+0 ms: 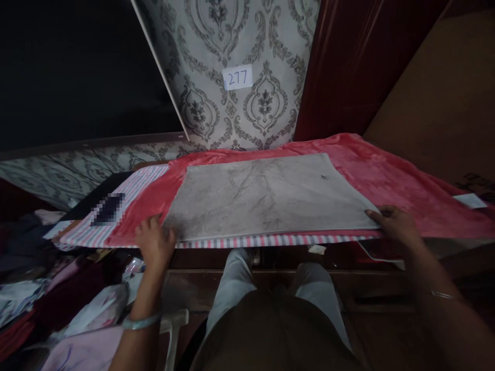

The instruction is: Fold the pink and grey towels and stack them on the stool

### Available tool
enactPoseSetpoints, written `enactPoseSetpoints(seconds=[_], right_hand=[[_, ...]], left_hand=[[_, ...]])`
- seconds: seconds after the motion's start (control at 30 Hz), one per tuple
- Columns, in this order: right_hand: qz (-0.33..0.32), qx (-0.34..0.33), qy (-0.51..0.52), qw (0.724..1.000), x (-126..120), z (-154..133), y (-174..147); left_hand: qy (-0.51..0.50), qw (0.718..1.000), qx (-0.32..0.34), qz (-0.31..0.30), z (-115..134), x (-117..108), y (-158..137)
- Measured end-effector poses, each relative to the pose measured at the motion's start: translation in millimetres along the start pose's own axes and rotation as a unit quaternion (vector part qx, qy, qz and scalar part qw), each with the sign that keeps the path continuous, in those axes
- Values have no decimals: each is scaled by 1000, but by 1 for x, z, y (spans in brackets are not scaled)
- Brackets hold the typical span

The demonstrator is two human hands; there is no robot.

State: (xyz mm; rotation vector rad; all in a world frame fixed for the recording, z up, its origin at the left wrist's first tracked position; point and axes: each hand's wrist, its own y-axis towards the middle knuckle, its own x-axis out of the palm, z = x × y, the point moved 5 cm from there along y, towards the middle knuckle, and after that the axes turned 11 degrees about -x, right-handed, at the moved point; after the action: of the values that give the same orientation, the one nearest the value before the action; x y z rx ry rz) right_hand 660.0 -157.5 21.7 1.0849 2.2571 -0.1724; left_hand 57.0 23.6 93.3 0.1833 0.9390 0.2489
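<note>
A grey cloth (pixel 255 196) with dark smudges and creases lies flat over a pink-red plush blanket (pixel 386 180). My left hand (pixel 155 242) rests at its near left corner, fingers apart, touching the edge and the blanket. At the near right corner, my right hand (pixel 396 222) pinches the grey cloth's edge between thumb and fingers. A small dark mark shows near the cloth's far right. Beneath the blanket, a striped cloth (pixel 263 240) in pink, grey and white hangs at the front edge.
A dark screen (pixel 85 72) stands at the back left. On the patterned wall is a paper label (pixel 237 77) reading 277. A blurred-out dark object (pixel 108 209) lies on the stripes at left. Piled clothes (pixel 77 278) and a light chair part (pixel 173 330) are lower left.
</note>
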Motion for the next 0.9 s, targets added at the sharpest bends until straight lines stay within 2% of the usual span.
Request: enactPoseSetpoints(seconds=[0.03,0.07,0.13,0.17,0.23,0.3,0.4,0.63,0.77,0.9], right_hand=[[3,0,11,1000,0,1,0],[7,2,20,1000,0,1,0],[18,18,30,999,-1,0,-2],[24,31,31,999,-2,-2,-3],[40,60,37,997,-4,-5,-5],[45,73,51,995,-5,-8,-6],[29,75,75,994,-5,-7,-3],[17,58,129,990,2,18,12],[8,23,175,984,5,19,17],[3,7,190,982,6,18,22]], left_hand=[[4,999,35,4,17,10,-8],[25,992,125,1,41,25,-21],[32,951,303,-54,87,63,-54],[38,927,363,-80,105,82,-70],[54,897,422,-120,132,115,-93],[65,889,433,-135,147,136,-102],[94,887,434,-126,152,148,-101],[128,856,489,-107,144,153,-101],[103,857,497,-91,140,154,-98],[98,845,520,-79,143,157,-92]])
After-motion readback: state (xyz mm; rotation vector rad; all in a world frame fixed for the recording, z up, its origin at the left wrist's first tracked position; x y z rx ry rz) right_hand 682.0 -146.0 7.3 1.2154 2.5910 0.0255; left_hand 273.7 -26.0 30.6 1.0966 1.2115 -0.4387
